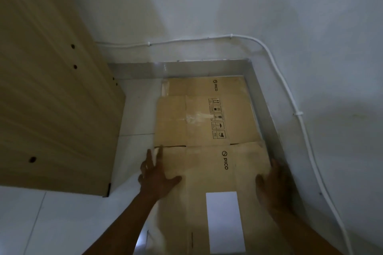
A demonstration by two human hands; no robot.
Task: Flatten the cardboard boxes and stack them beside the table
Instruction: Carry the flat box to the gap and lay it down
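A flattened brown cardboard box (207,122) lies on the white floor in the corner, printed with handling symbols and PICO logos. A white label (224,221) is stuck on its near part. My left hand (157,176) rests flat on the box's left edge with fingers spread. At the box's right edge, next to the wall's grey skirting, my right hand (271,184) lies with straight fingers. At least one more flat layer shows at the far end under the top panel.
A light wooden table side panel (51,89) stands upright on the left. A grey skirting (261,97) runs along the white walls behind and right. A white cable (298,114) is clipped to the wall. White floor tiles (136,114) lie between panel and box.
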